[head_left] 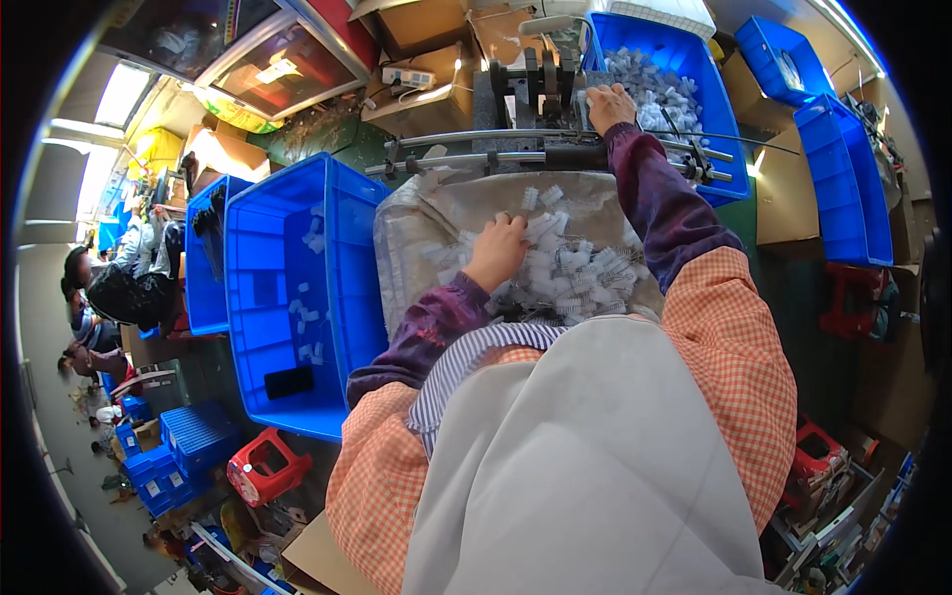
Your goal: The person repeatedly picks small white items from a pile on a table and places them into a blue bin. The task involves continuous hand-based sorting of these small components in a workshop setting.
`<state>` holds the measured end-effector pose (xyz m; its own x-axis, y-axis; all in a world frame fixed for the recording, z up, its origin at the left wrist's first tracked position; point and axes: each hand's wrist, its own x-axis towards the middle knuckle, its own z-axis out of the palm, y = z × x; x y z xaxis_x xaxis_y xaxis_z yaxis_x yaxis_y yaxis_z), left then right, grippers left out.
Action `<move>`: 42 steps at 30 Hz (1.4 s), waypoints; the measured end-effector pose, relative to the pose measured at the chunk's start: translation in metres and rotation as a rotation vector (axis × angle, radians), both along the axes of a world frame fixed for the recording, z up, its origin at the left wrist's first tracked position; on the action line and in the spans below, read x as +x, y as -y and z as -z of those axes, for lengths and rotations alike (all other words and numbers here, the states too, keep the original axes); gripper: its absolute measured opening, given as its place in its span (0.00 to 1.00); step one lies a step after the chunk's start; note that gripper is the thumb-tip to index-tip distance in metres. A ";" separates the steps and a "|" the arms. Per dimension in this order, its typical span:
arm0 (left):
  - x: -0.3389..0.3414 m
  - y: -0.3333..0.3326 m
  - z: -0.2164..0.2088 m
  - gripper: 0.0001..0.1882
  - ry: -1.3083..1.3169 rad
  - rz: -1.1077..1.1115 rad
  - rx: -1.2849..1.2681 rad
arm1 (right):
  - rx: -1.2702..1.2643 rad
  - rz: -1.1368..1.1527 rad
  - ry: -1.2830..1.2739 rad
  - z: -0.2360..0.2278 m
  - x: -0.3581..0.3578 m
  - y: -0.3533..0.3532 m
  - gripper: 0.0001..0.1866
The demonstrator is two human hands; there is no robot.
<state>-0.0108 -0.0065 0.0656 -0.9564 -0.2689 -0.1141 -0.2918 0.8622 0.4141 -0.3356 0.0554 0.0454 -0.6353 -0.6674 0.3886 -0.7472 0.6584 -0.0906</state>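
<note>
My left hand (499,250) rests, fingers curled and close together, at the left side of a heap of small translucent white plastic pieces (580,273). What its fingertips hold, if anything, is hidden. The heap lies on a pale sheet (421,223) spread in front of me. Farther off, my right hand (610,106) reaches to the right side of a small dark metal machine (535,89). Its fingers are bent closed there, and I cannot make out what is in them. Just beyond that hand, a blue bin (724,109) holds many more such pieces (650,84).
Metal rods (466,159) run crosswise between the sheet and the machine. At my left stands a large blue crate (332,288) with several loose pieces and a dark flat object (288,383). Red stools (266,466) and cardboard boxes (788,193) stand around. Other people sit far left.
</note>
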 end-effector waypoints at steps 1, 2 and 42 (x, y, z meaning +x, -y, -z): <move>0.003 -0.002 0.002 0.15 -0.024 -0.001 0.030 | 0.003 -0.003 -0.005 0.002 0.000 0.002 0.08; 0.003 -0.001 0.003 0.14 -0.033 0.002 0.039 | 0.006 -0.005 -0.011 0.003 0.001 0.002 0.08; -0.009 0.022 -0.050 0.03 -0.457 -0.064 0.256 | 0.090 0.179 0.136 -0.010 0.039 0.017 0.16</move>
<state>-0.0199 -0.0288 0.1161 -0.9066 -0.3464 0.2409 -0.0810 0.7033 0.7063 -0.2962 0.0385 0.0552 -0.7889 -0.5676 0.2355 -0.6029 0.7892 -0.1173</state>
